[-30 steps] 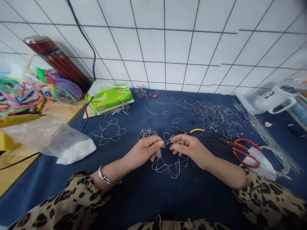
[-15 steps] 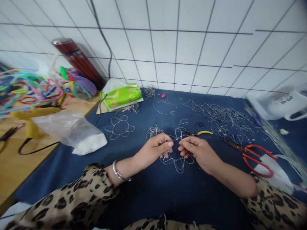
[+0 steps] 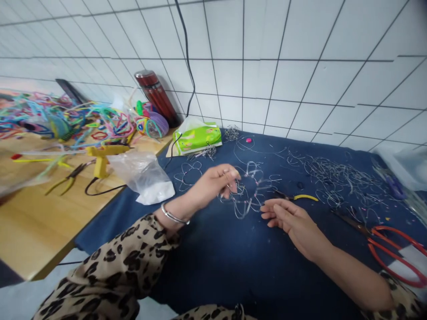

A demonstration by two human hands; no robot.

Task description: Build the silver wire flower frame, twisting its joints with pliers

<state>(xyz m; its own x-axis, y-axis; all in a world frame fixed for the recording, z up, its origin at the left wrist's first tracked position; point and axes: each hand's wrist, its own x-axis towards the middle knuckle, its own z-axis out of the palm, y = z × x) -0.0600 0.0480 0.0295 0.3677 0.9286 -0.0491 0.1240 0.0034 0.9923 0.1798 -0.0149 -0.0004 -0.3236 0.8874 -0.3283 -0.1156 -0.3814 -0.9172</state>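
A wire flower [image 3: 255,194], thin loops of silver wire with small pink beads around a ring, is raised over the dark blue cloth and slightly blurred. My left hand [image 3: 216,182] pinches its left side between thumb and fingers. Just to the lower right of the flower, my right hand [image 3: 293,220] has its fingers loosely stretched and holds nothing that I can see. Another wire flower [image 3: 188,173] lies flat on the cloth to the left, partly behind my left forearm.
Yellow-handled pliers [image 3: 305,197], red-handled scissors [image 3: 396,251] and tangled wire pieces [image 3: 343,173] lie on the right. Leftward are a green tissue pack [image 3: 198,137], a plastic bag [image 3: 143,175], a yellow glue gun [image 3: 102,162] and a red thermos [image 3: 158,98].
My right hand has let go of the wire flower and moved away to the right and down. My left hand has lifted and turned the flower. The view has swung left.
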